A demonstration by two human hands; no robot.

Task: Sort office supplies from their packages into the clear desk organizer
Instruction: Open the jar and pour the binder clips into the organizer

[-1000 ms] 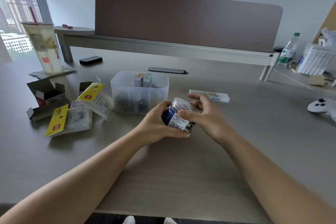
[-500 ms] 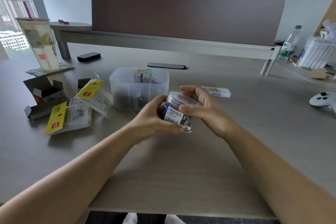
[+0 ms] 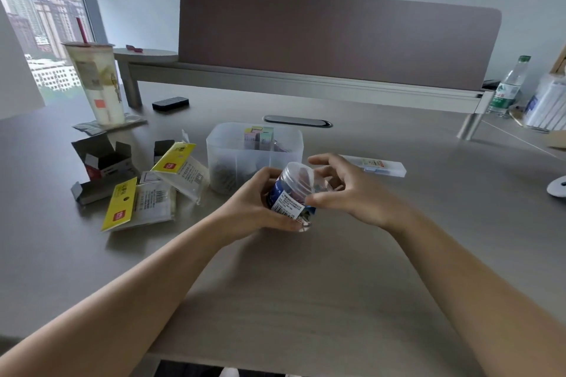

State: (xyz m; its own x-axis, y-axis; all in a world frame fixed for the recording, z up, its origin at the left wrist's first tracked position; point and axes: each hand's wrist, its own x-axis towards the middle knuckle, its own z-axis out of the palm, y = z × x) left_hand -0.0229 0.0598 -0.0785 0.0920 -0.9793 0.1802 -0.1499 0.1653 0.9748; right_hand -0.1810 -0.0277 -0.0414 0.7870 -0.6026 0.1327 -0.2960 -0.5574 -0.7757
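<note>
Head view: jar being opened in front of the organizer.

A small clear jar (image 3: 292,193) is gripped by the left hand (image 3: 260,205) above the bench (image 3: 306,300), just before the clear desk organizer (image 3: 254,156). The right hand (image 3: 346,190), wrapped over the lid half a second ago, is now spread loose beside it, holding nothing; unscrewing appears under way.

- Left hand (image 3: 260,205) wrapped round a clear plastic jar (image 3: 292,194), tilted above the table (image 3: 306,285).
- Right hand (image 3: 349,190) at the jar's lid, fingers (image 3: 321,161) spread.
- Clear desk organizer (image 3: 239,159) just behind; opened packets (image 3: 147,199) to its left.
</note>
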